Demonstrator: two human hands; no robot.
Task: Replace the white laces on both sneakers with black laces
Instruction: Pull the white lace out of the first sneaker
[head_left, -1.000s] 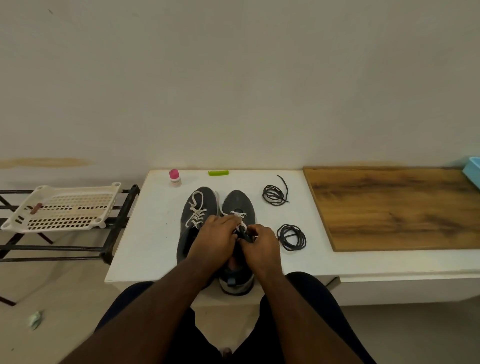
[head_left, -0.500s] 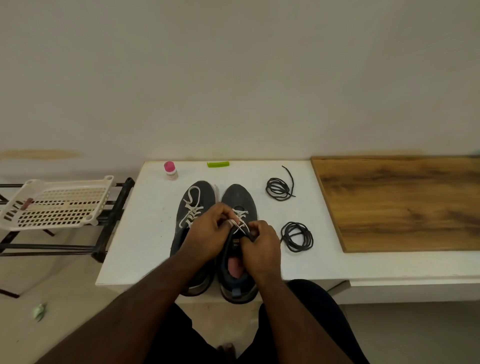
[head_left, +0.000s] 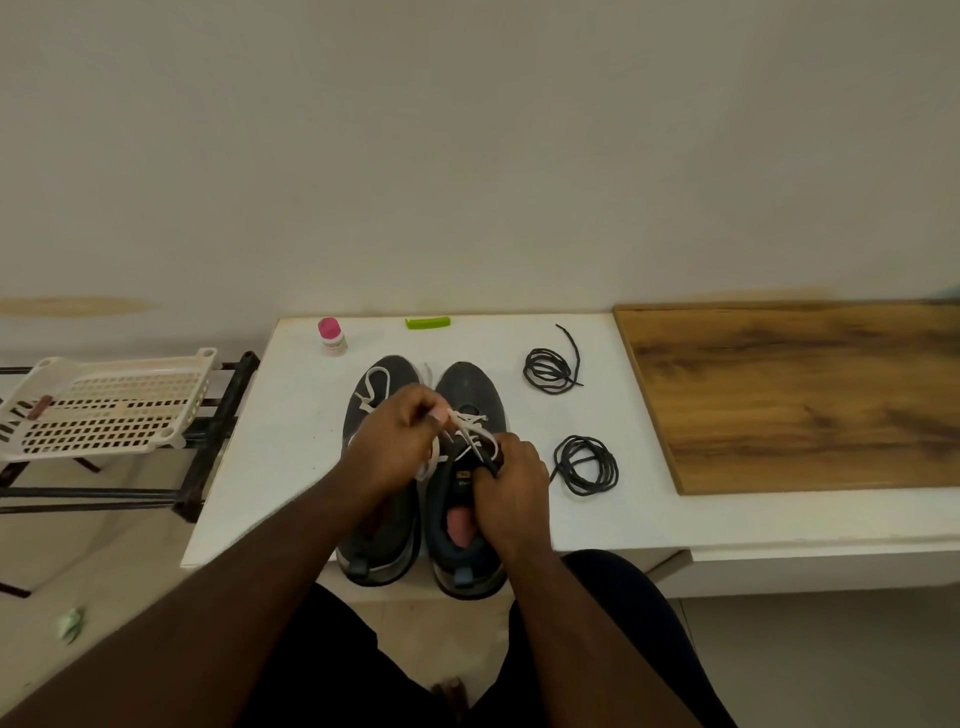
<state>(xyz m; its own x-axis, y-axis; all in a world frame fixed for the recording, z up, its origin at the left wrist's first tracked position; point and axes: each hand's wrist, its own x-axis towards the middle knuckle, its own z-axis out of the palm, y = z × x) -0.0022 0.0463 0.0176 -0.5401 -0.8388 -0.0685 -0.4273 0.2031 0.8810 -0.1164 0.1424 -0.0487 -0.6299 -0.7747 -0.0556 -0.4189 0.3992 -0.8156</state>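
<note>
The left sneaker (head_left: 382, 467) lies on the white table (head_left: 291, 415), its white lace (head_left: 375, 387) untouched – likely waiting its turn; the left hand (head_left: 395, 447) pinches the right sneaker's white lace (head_left: 467, 423) and draws it up, while the right hand (head_left: 511, 483) grips the right sneaker (head_left: 467, 395) at the tongue, probably to steady it – two black laces (head_left: 586, 464) sit coiled near, ready
</note>
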